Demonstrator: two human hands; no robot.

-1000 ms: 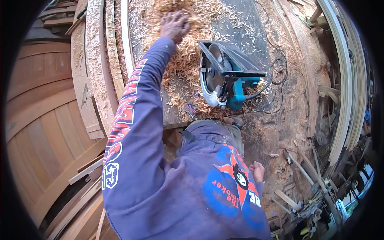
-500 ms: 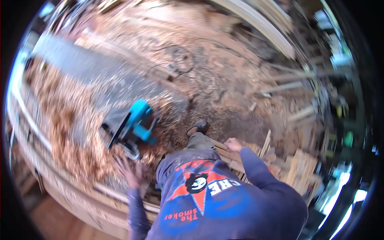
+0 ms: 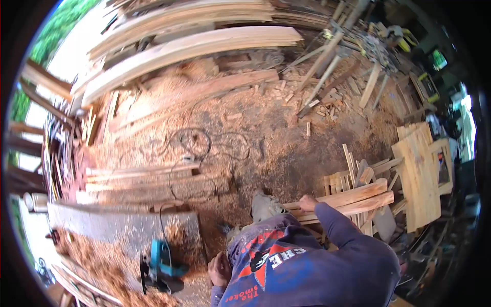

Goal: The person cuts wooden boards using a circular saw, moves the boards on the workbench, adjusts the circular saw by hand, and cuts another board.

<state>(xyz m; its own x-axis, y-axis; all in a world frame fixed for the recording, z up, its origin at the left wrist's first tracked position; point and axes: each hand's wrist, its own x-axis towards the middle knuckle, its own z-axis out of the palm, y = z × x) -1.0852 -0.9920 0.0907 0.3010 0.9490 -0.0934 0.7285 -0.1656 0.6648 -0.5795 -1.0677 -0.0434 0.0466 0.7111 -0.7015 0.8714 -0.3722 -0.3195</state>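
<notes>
Shavings-strewn workshop floor (image 3: pixel 286 148), left hand (image 3: pixel 219 269) curled near blue saw (image 3: pixel 161 257), right hand (image 3: pixel 308 203) curled by boards (image 3: pixel 360 192), grip unclear on both.

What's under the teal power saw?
The teal power saw sits on the workbench, with wood shavings beside it. Whatever lies directly beneath is hidden by the saw itself.

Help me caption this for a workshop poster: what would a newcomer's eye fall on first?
Probably the teal saw, sitting at lower left on a grey table heaped with wood shavings, near the left hand. Next, the red and blue print on the person's shirt, bottom centre. Then the looped dark cord on the floor, left of centre.
</notes>
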